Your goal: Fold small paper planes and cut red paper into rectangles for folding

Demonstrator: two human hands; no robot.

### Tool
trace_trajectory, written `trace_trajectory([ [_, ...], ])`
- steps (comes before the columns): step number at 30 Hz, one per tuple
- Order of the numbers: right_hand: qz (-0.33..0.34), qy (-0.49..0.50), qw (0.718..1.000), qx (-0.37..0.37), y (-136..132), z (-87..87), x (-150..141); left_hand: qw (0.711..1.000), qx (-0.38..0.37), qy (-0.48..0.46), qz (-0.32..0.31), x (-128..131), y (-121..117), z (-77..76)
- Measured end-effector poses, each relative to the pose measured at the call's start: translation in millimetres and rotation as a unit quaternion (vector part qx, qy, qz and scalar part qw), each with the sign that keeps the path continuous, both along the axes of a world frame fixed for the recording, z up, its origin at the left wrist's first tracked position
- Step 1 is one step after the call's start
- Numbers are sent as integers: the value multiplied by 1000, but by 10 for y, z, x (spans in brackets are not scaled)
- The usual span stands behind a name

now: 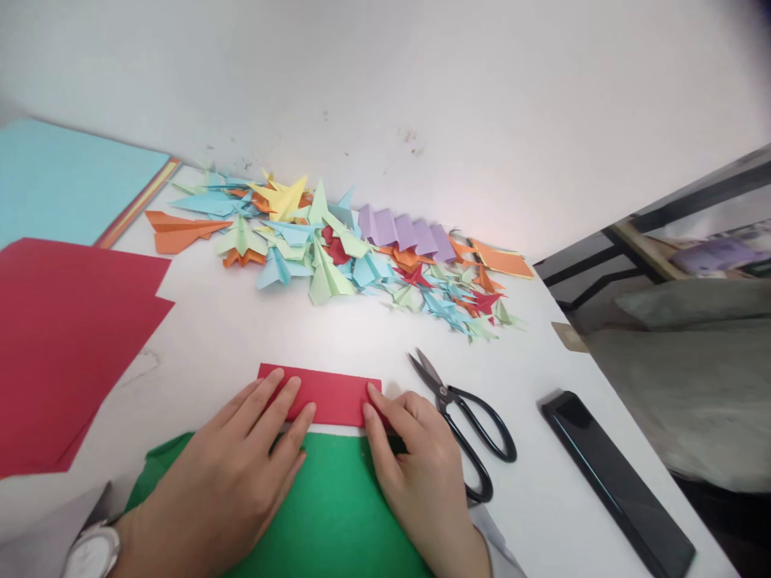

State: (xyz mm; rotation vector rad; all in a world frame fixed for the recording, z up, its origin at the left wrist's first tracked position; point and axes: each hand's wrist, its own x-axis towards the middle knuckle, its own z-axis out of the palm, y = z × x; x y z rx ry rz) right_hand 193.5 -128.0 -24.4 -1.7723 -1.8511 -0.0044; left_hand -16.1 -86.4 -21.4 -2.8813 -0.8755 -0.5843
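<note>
A folded red paper strip lies on the white table, just beyond a green sheet. My left hand lies flat with its fingers stretched over the strip's left half and the green sheet. My right hand presses the strip's right end with its forefinger and thumb, the other fingers curled. A watch is on my left wrist.
Black scissors lie shut right of my right hand. A dark phone lies near the table's right edge. A heap of coloured folded paper shapes runs along the wall. Red sheets and a light-blue paper stack lie at the left.
</note>
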Motion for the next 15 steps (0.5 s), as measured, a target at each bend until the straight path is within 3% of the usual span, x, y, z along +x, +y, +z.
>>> trace_trajectory([
  [10,17,-1,1000,14,0,-63,29,1000,10,4,4,24,1,41],
  [15,16,-49,998,21,8,-44,22,1000,-17,9,16,34,-15,0],
])
